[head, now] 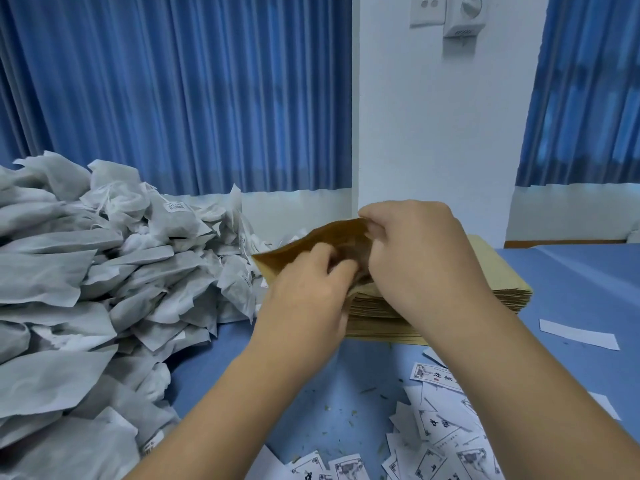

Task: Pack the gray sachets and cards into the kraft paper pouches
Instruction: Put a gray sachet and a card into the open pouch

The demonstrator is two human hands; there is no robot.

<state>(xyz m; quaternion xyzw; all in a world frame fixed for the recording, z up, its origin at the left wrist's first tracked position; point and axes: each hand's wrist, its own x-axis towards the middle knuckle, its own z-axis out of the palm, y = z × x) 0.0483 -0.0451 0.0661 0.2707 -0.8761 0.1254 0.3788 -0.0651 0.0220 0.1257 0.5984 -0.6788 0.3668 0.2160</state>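
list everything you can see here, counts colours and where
sachets: many, gray, heaped on the left
pouch: one, brown, held up at centre
pouch stack: one, tan, under the hands
cards: many, white with print, scattered at near right
strips: at least two, white, far right
table: one, blue cover
curtains: two, blue, behind
socket: one, white, on wall
dial: one, white, beside socket
left hand: holds pouch
right hand: pinches pouch top
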